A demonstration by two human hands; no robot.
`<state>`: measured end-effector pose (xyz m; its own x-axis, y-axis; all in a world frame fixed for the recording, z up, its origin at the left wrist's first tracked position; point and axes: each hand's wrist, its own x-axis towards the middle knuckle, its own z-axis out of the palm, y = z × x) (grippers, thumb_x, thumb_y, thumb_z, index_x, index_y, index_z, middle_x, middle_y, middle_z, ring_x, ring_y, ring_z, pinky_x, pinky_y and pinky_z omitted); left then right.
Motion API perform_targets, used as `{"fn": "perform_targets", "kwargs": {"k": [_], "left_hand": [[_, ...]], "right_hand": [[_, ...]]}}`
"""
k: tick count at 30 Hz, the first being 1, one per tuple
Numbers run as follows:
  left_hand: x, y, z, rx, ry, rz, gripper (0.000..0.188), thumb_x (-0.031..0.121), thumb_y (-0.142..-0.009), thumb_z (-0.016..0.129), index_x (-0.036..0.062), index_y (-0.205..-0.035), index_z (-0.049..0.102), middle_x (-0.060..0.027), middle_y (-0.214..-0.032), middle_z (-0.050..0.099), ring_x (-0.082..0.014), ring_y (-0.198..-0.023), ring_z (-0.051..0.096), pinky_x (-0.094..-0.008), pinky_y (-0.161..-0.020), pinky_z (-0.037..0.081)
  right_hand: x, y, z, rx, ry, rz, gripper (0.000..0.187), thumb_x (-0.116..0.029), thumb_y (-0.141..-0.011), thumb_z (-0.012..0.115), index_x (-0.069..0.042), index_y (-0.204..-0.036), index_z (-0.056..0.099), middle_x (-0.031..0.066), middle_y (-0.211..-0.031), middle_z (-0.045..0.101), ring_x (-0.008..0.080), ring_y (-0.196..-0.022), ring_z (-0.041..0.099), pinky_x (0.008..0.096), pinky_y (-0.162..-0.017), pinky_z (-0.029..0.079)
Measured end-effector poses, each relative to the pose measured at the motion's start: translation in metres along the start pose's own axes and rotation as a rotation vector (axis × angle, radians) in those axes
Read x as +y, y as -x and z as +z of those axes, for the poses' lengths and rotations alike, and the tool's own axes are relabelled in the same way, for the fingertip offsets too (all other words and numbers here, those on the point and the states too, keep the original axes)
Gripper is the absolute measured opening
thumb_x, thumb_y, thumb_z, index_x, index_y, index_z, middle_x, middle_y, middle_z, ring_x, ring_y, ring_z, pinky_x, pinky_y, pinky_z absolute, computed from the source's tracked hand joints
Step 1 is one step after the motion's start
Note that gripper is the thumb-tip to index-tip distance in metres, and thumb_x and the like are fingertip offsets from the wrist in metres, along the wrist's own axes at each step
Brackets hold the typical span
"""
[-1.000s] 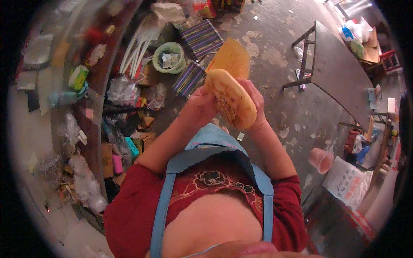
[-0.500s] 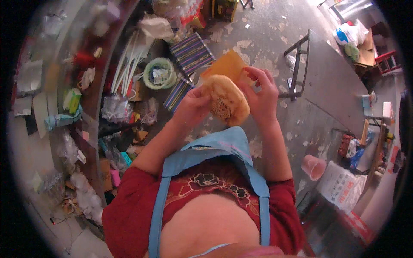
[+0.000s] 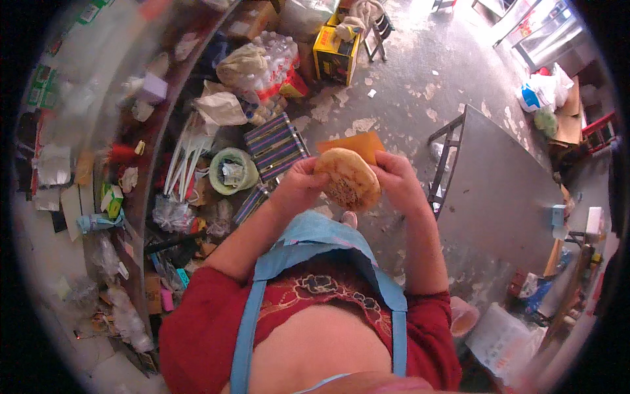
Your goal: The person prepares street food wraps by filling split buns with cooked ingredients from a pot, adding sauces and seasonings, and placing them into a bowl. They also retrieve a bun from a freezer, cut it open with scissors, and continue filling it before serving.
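A round, browned flatbread [image 3: 346,178] with a patch of seeds is held up in front of my apron. My left hand [image 3: 299,186] grips its left edge, thumb on the face towards me. Behind the bread, an orange sheet or bag of paper [image 3: 366,144] sticks out above it. My right hand [image 3: 398,182] is closed at the right side, where paper and bread meet; its fingertips are partly hidden there. Whether the paper is a flat piece or an open pocket cannot be made out.
On the left, a green bin [image 3: 233,171] stands beside a striped folding stool [image 3: 275,146], bundled white sticks [image 3: 184,161] and plastic bags. A yellow-black box [image 3: 335,56] is farther ahead. A grey table [image 3: 502,187] stands at the right, a pinkish bucket [image 3: 463,316] nearer me.
My right hand has come down from the paper's upper corner to the bread's right side. The paper now sits mostly behind the bread. The head view has shifted, showing more floor ahead.
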<state>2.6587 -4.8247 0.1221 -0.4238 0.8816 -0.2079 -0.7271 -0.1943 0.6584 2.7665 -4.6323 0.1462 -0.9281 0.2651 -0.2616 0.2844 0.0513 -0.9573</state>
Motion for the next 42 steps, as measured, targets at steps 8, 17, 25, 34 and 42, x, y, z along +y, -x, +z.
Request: {"fn": "perform_targets", "kwargs": {"k": [8, 17, 25, 34, 42], "left_hand": [[0.038, -0.109, -0.015, -0.08, -0.082, 0.077, 0.059, 0.028, -0.077, 0.066, -0.002, -0.125, 0.047, -0.0116, -0.133, 0.044, -0.0223, -0.12, 0.046, -0.0378, -0.102, 0.035], [0.1, -0.215, -0.024, 0.054, 0.109, 0.085, 0.071, 0.048, -0.084, 0.055, 0.0066, -0.137, 0.031, -0.0135, -0.141, 0.033, -0.0265, -0.13, 0.034, -0.0423, -0.109, 0.025], [0.11, -0.332, 0.001, -0.028, 0.258, -0.04, 0.062, 0.038, -0.085, 0.057, 0.0078, -0.134, 0.036, -0.012, -0.135, 0.042, -0.0257, -0.125, 0.041, -0.0443, -0.102, 0.035], [0.107, -0.562, 0.144, -0.048, -0.204, 0.233, 0.027, 0.011, -0.088, 0.058, 0.0041, -0.113, 0.056, -0.0044, -0.104, 0.063, -0.0146, -0.094, 0.061, -0.0302, -0.084, 0.049], [0.104, -0.709, 0.159, -0.036, -0.77, 0.025, 0.024, 0.009, -0.08, 0.067, -0.0015, -0.1, 0.063, -0.0022, -0.089, 0.064, -0.0075, -0.082, 0.057, -0.0234, -0.075, 0.047]], "right_hand": [[0.006, -0.088, -0.045, -0.093, -0.227, -0.179, 0.026, -0.013, -0.081, 0.053, 0.003, -0.098, 0.064, 0.0024, -0.093, 0.06, 0.01, -0.085, 0.053, 0.0247, -0.075, 0.042], [-0.035, -0.17, -0.079, 0.172, 0.352, -0.211, 0.019, -0.012, -0.08, 0.057, 0.003, -0.092, 0.06, 0.0214, -0.122, 0.049, 0.0346, -0.114, 0.046, 0.0346, -0.096, 0.038], [-0.043, -0.217, -0.181, 0.308, 0.736, -0.473, 0.012, -0.005, -0.07, 0.058, 0.001, -0.079, 0.052, 0.0167, -0.096, 0.058, 0.0348, -0.092, 0.055, 0.0412, -0.079, 0.045], [-0.027, -0.307, -0.347, 0.281, 0.972, -0.418, 0.014, -0.007, -0.063, 0.058, -0.004, -0.076, 0.054, 0.0102, -0.077, 0.055, 0.0281, -0.08, 0.056, 0.0395, -0.074, 0.046], [-0.022, -0.381, -0.454, 0.178, 0.9, -0.241, 0.016, -0.008, -0.069, 0.055, 0.0, -0.083, 0.056, 0.0148, -0.088, 0.06, 0.0303, -0.089, 0.057, 0.0406, -0.08, 0.046]]}}
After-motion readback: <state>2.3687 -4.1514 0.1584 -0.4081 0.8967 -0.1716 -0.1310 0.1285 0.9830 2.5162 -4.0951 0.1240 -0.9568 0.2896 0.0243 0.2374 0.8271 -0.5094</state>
